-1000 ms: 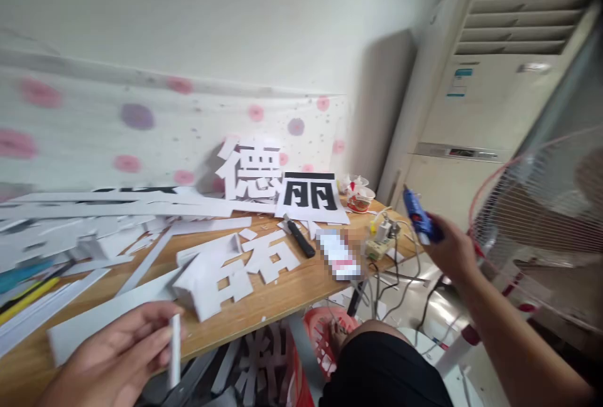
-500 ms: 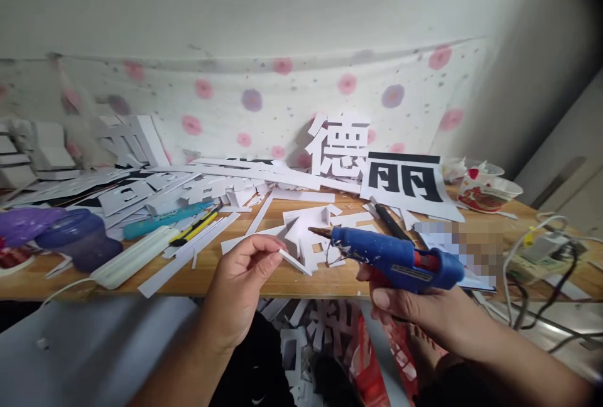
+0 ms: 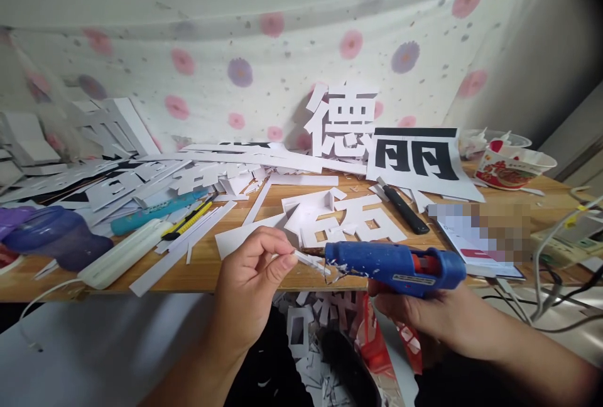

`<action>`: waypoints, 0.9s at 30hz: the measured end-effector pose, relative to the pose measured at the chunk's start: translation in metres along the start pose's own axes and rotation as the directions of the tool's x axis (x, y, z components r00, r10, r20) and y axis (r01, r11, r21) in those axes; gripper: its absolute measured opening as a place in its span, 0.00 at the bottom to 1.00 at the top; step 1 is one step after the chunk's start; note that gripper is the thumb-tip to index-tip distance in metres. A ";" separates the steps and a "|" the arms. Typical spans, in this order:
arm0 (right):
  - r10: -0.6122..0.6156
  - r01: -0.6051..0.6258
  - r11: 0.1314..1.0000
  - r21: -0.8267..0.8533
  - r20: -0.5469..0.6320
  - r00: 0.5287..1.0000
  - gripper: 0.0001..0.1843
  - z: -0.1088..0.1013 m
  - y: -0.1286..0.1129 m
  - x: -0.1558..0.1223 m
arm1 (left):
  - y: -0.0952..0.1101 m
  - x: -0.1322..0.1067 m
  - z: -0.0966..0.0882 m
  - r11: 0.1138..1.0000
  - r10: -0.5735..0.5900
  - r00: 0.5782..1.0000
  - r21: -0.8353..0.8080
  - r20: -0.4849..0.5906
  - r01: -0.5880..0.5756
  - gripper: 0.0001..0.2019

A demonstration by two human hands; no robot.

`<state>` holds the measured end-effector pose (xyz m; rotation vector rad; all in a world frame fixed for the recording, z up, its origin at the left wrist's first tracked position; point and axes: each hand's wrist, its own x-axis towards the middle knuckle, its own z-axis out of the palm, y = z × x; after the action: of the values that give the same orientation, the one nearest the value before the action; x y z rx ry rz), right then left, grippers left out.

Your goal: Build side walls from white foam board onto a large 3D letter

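My left hand (image 3: 257,275) pinches a small white foam board strip (image 3: 309,260) between thumb and fingertips, above the table's front edge. My right hand (image 3: 419,309) is wrapped round the handle of a blue hot glue gun (image 3: 381,262), its nozzle pointing left. The nozzle tip is at the strip, close to my left fingertips; whether they touch I cannot tell. Strings of glue hang near the nozzle. Just behind lies a partly built white character (image 3: 318,222) with a raised side wall. Part of the strip is hidden behind the nozzle.
A black-handled tool (image 3: 404,206) lies behind the glue gun. A yellow utility knife (image 3: 191,218), a white power strip (image 3: 125,253) and a blue cup (image 3: 61,237) stand left. Cables (image 3: 541,281) run at right. A finished white character (image 3: 343,121) leans on the wall.
The glue gun has moved down and its nozzle has come to the strip in my left hand. The camera view has tilted down slightly.
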<state>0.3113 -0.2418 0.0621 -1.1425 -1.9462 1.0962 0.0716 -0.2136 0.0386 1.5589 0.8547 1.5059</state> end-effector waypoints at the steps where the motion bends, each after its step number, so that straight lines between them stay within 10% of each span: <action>1: -0.019 0.019 1.000 -0.019 -0.015 1.000 0.06 0.000 0.000 0.000 | 0.000 -0.001 0.000 1.000 -0.005 1.000 -0.001 -0.003 0.005 0.04; 27: -0.057 0.055 0.996 -0.075 -0.016 0.998 0.06 0.002 0.004 -0.009 | 0.012 -0.006 -0.005 1.000 0.005 0.999 0.014 -0.051 -0.004 0.04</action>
<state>0.3157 -0.2496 0.0567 -1.1259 -2.0081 0.9883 0.0659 -0.2246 0.0466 1.5388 0.8932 1.5518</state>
